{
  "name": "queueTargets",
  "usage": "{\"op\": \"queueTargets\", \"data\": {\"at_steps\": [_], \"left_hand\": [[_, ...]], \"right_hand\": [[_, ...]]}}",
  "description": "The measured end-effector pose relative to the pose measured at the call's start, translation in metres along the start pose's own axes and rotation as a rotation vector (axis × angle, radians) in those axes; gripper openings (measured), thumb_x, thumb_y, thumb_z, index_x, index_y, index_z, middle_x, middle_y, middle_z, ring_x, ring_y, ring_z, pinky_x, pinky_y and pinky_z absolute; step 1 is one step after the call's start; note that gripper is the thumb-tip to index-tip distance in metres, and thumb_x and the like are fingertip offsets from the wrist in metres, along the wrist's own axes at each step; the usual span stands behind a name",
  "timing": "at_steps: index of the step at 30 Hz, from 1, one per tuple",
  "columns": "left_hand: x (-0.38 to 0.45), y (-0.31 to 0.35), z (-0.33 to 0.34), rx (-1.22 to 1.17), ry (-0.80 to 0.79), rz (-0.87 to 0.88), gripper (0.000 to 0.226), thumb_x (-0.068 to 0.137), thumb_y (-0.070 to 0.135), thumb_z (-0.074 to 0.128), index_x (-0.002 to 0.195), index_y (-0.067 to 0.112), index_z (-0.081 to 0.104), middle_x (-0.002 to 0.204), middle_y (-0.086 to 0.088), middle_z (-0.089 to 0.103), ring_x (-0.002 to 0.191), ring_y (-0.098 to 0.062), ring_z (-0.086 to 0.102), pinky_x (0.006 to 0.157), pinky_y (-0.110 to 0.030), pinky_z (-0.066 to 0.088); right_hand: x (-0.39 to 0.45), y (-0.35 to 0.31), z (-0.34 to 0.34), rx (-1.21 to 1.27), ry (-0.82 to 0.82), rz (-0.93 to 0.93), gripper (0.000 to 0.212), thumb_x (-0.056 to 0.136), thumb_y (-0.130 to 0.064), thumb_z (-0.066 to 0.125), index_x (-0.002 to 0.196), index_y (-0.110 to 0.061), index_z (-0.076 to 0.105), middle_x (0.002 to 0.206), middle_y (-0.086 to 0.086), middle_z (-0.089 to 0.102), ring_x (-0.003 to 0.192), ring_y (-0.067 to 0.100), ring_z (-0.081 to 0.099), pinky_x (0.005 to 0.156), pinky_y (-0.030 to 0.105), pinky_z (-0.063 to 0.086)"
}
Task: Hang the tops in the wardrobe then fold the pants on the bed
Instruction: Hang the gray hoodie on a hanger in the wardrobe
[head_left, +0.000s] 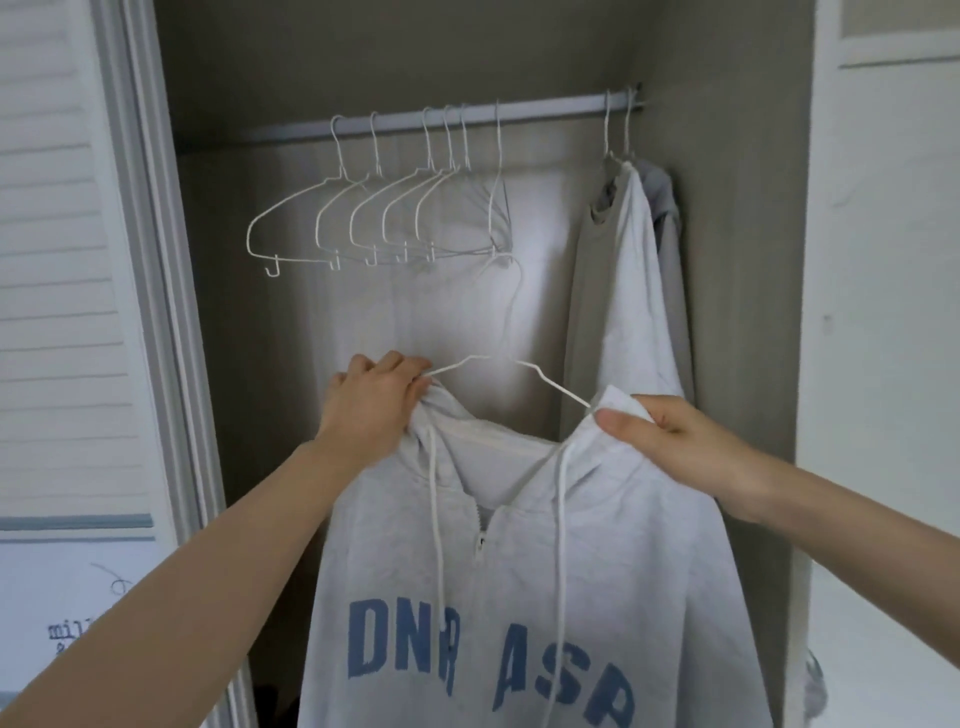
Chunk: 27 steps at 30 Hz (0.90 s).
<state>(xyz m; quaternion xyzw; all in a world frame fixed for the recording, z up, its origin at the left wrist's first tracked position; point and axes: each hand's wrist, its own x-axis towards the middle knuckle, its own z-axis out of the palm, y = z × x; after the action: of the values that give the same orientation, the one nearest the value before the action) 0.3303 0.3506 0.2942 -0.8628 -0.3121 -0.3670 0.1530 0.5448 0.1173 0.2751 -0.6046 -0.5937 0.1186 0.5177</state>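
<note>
The left hand (376, 397) grips one shoulder of the hoodie (519, 571) with its fingers curled round the cloth. The right hand (670, 436) pinches the other shoulder. Between them a thin white hanger (519, 366) sits inside the neck, with its hook sticking up. The hoodie hangs in front of the open wardrobe (737, 208), below the rail (545, 110) and not on it yet. It looks soft and floppy, and a bit heavy for such a thin hanger — so it could slide off one side. It is best held at the shoulders, or by the hook. More empty hangers (363, 218) wait on the rail, and two tops (628, 291) already hang at the right end
</note>
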Motion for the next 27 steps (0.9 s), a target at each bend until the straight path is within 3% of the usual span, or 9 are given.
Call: {"op": "queueTargets", "data": {"at_steps": [2, 5, 8, 10, 13, 16, 20, 24, 27], "left_hand": [[0.02, 0.007, -0.002, 0.07, -0.086, -0.07, 0.044, 0.104, 0.045, 0.025, 0.145, 0.035, 0.038, 0.139, 0.001, 0.049, 0.118, -0.035, 0.049, 0.099, -0.049, 0.041], [0.05, 0.022, -0.004, -0.185, -0.149, -0.164, 0.051, 0.104, 0.042, 0.03, 0.154, 0.033, 0.022, 0.147, -0.012, 0.038, 0.127, -0.04, 0.044, 0.108, -0.047, 0.036], [0.066, 0.045, -0.011, -0.527, -0.223, -0.045, 0.057, 0.103, 0.037, 0.042, 0.154, 0.033, 0.018, 0.161, -0.017, 0.012, 0.148, -0.022, 0.018, 0.113, -0.023, 0.015], [0.068, 0.061, -0.016, -0.681, -0.25, 0.048, 0.057, 0.101, 0.038, 0.046, 0.153, 0.037, 0.021, 0.164, -0.009, 0.004, 0.144, -0.007, 0.017, 0.107, -0.015, 0.013], [0.067, 0.085, -0.017, -0.818, -0.281, 0.148, 0.055, 0.1, 0.033, 0.05, 0.152, 0.031, 0.028, 0.162, 0.002, 0.016, 0.137, 0.004, 0.017, 0.107, -0.013, 0.014], [0.068, 0.107, -0.02, -0.919, -0.303, 0.183, 0.053, 0.101, 0.03, 0.05, 0.151, 0.026, 0.032, 0.157, 0.0, 0.031, 0.143, -0.008, 0.027, 0.116, -0.024, 0.022], [0.071, 0.13, -0.028, -1.025, -0.27, 0.193, 0.051, 0.101, 0.038, 0.047, 0.15, 0.028, 0.037, 0.132, 0.012, 0.056, 0.117, 0.0, 0.052, 0.099, -0.022, 0.04], [0.075, 0.14, -0.036, -1.223, -0.349, 0.224, 0.025, 0.095, 0.053, 0.05, 0.12, 0.056, 0.052, 0.115, 0.045, 0.057, 0.105, 0.024, 0.052, 0.079, 0.002, 0.041], [0.088, 0.138, -0.034, -1.263, -0.313, 0.295, 0.056, 0.082, 0.057, 0.065, 0.134, 0.042, 0.049, 0.125, 0.027, 0.062, 0.115, 0.007, 0.058, 0.098, -0.017, 0.045]], "right_hand": [[0.001, -0.011, 0.001, 0.127, 0.051, 0.004, 0.029, 0.094, -0.035, 0.056, 0.083, -0.013, 0.071, 0.083, 0.001, 0.074, 0.078, 0.013, 0.071, 0.067, 0.02, 0.053], [0.008, -0.036, -0.003, 0.243, 0.133, 0.028, 0.031, 0.094, -0.032, 0.057, 0.09, -0.004, 0.07, 0.087, 0.011, 0.075, 0.079, 0.02, 0.072, 0.072, 0.029, 0.058], [0.013, -0.059, -0.017, 0.359, 0.22, 0.062, 0.029, 0.091, -0.03, 0.062, 0.074, -0.008, 0.07, 0.074, 0.007, 0.074, 0.064, 0.016, 0.07, 0.059, 0.023, 0.056], [0.012, -0.072, -0.031, 0.4, 0.309, 0.07, 0.031, 0.089, -0.029, 0.065, 0.066, -0.009, 0.066, 0.062, 0.004, 0.071, 0.053, 0.012, 0.067, 0.046, 0.018, 0.051], [0.009, -0.086, -0.047, 0.37, 0.392, 0.038, 0.029, 0.09, -0.028, 0.065, 0.07, -0.007, 0.063, 0.055, 0.002, 0.068, 0.046, 0.011, 0.065, 0.041, 0.016, 0.046], [0.017, -0.098, -0.055, 0.342, 0.445, 0.011, 0.029, 0.091, -0.024, 0.064, 0.069, -0.006, 0.061, 0.049, 0.0, 0.065, 0.041, 0.009, 0.062, 0.038, 0.014, 0.043], [0.041, -0.107, -0.06, 0.303, 0.495, 0.024, 0.027, 0.091, -0.024, 0.064, 0.073, -0.004, 0.062, 0.05, 0.0, 0.066, 0.042, 0.008, 0.062, 0.037, 0.015, 0.043], [0.088, -0.11, -0.062, 0.325, 0.551, 0.039, 0.02, 0.091, -0.021, 0.065, 0.086, -0.001, 0.063, 0.072, 0.009, 0.068, 0.047, 0.011, 0.065, 0.04, 0.016, 0.047], [0.136, -0.115, -0.061, 0.304, 0.62, 0.04, 0.046, 0.09, -0.022, 0.064, 0.129, 0.0, 0.053, 0.118, 0.016, 0.064, 0.092, 0.022, 0.067, 0.07, 0.023, 0.057]]}}
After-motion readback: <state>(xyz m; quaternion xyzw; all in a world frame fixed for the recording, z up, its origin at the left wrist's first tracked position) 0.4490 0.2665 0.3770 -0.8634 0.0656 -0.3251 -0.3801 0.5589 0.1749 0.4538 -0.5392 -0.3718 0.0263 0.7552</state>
